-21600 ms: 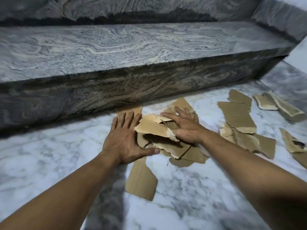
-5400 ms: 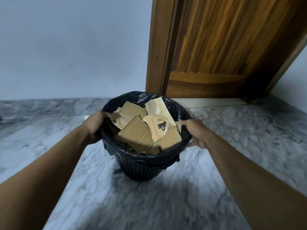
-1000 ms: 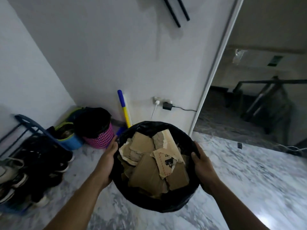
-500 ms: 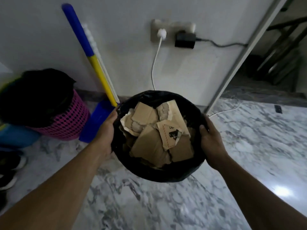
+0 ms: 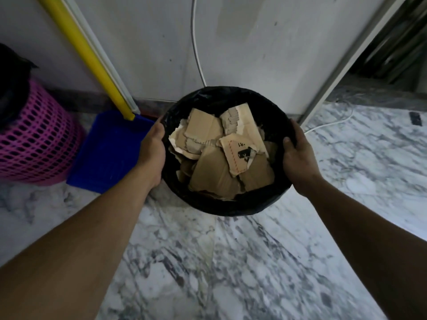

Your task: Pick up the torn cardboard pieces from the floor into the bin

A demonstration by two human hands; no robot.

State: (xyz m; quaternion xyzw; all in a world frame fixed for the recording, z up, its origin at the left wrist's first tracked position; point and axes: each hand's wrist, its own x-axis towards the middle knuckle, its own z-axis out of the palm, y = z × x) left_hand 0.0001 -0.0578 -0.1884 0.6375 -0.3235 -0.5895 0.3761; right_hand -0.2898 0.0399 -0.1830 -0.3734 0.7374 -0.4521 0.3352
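Observation:
A round bin lined with a black plastic bag sits low over the marble floor by the wall. Several torn brown cardboard pieces fill it, one with a black printed mark. My left hand grips the bin's left rim. My right hand grips the right rim, thumb over the edge. I cannot tell whether the bin's base touches the floor.
A blue dustpan with a yellow handle leans on the wall just left of the bin. A pink mesh basket stands at the far left. A white cable hangs down the wall. A doorway frame is at the right.
The bin has come down and closer to the wall, beside the dustpan. My view has tilted further down. Both hands keep their hold on the rim.

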